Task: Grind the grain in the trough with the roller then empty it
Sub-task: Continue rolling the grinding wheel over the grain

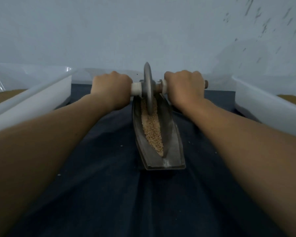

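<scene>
Beneath the grip a dark blue cloth (109,194) is spread, flanked by white tubs (32,100). A metal trough (171,142) is laid between the wrists. The disc roller (148,86) is stood at its far end, its axle clenched by left hand (112,88) and right hand (184,86). Grain (153,132) is contained in the trough, nearer than the grip.

no readable text, labels, numbers

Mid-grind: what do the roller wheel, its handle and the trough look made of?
Wheel: dull grey, faint sheen, thin edge; probably cast metal. Trough: same matte grey with brighter worn patches inside; likely metal too. Handle: brown bare tip looks like wood; white collars beside the wheel may be plastic or wrapping, unclear.
</scene>
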A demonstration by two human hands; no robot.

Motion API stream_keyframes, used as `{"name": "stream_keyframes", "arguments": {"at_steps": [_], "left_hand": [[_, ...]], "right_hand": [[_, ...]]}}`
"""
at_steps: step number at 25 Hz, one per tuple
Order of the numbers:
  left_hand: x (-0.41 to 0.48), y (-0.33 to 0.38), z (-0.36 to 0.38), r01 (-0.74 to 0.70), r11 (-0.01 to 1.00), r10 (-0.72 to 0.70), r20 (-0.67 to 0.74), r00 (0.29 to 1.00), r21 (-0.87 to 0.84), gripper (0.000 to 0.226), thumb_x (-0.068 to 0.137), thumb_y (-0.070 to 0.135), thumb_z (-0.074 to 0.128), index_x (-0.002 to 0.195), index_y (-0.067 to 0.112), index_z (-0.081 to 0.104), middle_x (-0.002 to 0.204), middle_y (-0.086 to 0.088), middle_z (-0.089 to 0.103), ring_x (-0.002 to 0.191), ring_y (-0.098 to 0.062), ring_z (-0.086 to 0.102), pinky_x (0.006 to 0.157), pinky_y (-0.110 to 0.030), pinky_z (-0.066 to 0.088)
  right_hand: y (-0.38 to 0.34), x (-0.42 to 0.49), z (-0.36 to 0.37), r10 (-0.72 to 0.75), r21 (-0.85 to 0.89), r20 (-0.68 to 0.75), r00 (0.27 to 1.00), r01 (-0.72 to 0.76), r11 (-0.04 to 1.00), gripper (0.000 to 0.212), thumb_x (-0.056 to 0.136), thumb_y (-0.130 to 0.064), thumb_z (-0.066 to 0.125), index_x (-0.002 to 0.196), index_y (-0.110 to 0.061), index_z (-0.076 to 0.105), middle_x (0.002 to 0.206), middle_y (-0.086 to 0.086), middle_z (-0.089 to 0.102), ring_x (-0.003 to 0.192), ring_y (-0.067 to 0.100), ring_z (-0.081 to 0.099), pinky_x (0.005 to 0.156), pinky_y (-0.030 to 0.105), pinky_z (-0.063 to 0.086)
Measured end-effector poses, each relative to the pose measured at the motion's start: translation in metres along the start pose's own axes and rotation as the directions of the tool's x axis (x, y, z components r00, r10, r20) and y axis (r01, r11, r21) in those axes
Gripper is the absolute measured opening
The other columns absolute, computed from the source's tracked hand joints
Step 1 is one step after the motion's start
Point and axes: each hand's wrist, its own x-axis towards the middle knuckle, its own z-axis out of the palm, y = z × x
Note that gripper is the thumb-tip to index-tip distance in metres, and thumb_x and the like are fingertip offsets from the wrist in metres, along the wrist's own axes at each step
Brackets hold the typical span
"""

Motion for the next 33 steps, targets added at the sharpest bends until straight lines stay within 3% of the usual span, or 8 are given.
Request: {"name": "stream_keyframes", "arguments": {"at_steps": [5,11,14,16,19,27,30,33], "left_hand": [[-0.047,0.0,-0.012,-0.043,0.999,0.043,-0.072,0.996,0.001,0.004,0.088,0.03,0.058,0.086,0.03,0.061,0.068,0.005,0.045,0.056,-0.018,0.043,0.051,-0.029,0.03],[-0.068,-0.008,-0.035,-0.185,0.98,0.192,-0.099,0.976,0.077,0.007,0.079,0.041,0.063,0.083,0.036,0.061,0.062,0.009,0.042,0.046,-0.01,0.033,0.045,-0.023,0.026],[-0.038,-0.003,-0.014,-0.126,0.984,0.139,-0.103,0.985,0.125,0.008,0.081,0.039,0.064,0.085,0.032,0.064,0.065,0.004,0.046,0.047,-0.015,0.038,0.046,-0.025,0.026],[-0.015,0.004,-0.006,-0.087,0.989,0.105,-0.146,0.984,0.119,0.006,0.084,0.032,0.063,0.088,0.027,0.065,0.067,-0.001,0.046,0.052,-0.022,0.043,0.05,-0.028,0.029],[-0.001,0.004,0.001,-0.003,1.0,0.004,-0.093,0.996,0.013,0.01,0.089,0.026,0.059,0.094,0.021,0.065,0.082,-0.009,0.058,0.072,-0.033,0.059,0.06,-0.035,0.038],[-0.08,-0.011,-0.043,-0.231,0.962,0.259,-0.233,0.937,0.143,0.024,0.068,0.037,0.068,0.064,0.035,0.045,0.054,0.011,0.023,0.041,-0.01,0.016,0.047,-0.015,0.016],[-0.078,-0.013,-0.043,-0.243,0.96,0.259,-0.118,0.959,0.136,0.016,0.07,0.041,0.065,0.068,0.035,0.051,0.056,0.012,0.034,0.042,-0.009,0.026,0.045,-0.016,0.019],[-0.046,-0.005,-0.017,-0.129,0.985,0.135,-0.055,0.989,0.113,0.01,0.084,0.041,0.062,0.09,0.033,0.064,0.069,0.005,0.048,0.055,-0.018,0.045,0.05,-0.029,0.035]], "right_hand": [[0.006,-0.043,-0.028,-0.094,0.022,0.015,0.995,0.093,0.995,0.013,0.085,-0.018,0.064,0.093,-0.024,0.056,0.078,0.004,0.063,0.073,0.032,0.061,0.058,0.031,0.026],[0.022,-0.085,-0.051,-0.081,0.026,-0.021,0.997,0.081,0.996,0.023,0.067,-0.027,0.07,0.069,-0.028,0.047,0.051,-0.011,0.028,0.042,0.009,0.017,0.047,0.016,0.011],[0.016,-0.063,-0.019,-0.038,0.053,-0.006,0.999,0.038,0.998,0.021,0.08,-0.025,0.068,0.076,-0.027,0.048,0.058,-0.005,0.037,0.047,0.017,0.033,0.048,0.022,0.017],[0.009,-0.034,-0.001,0.007,0.043,-0.023,1.0,-0.007,0.999,0.009,0.085,-0.019,0.064,0.09,-0.021,0.057,0.074,0.005,0.058,0.066,0.031,0.056,0.054,0.03,0.027],[0.001,-0.001,0.0,0.015,0.026,0.007,1.0,-0.015,1.0,0.013,0.086,-0.01,0.058,0.095,-0.019,0.059,0.093,0.01,0.068,0.088,0.036,0.063,0.069,0.037,0.031],[0.02,-0.092,-0.057,-0.094,0.088,0.011,0.995,0.093,0.992,0.019,0.076,-0.027,0.062,0.074,-0.029,0.043,0.056,-0.01,0.039,0.048,0.016,0.039,0.045,0.022,0.02],[0.025,-0.098,-0.056,-0.094,0.089,-0.048,0.994,0.098,0.991,0.02,0.063,-0.027,0.067,0.069,-0.03,0.049,0.049,-0.012,0.031,0.039,0.012,0.024,0.047,0.015,0.013],[0.015,-0.066,-0.024,-0.052,-0.003,-0.059,0.997,0.052,0.999,0.025,0.07,-0.019,0.071,0.071,-0.025,0.046,0.053,-0.005,0.036,0.044,0.022,0.033,0.048,0.019,0.013]]}}
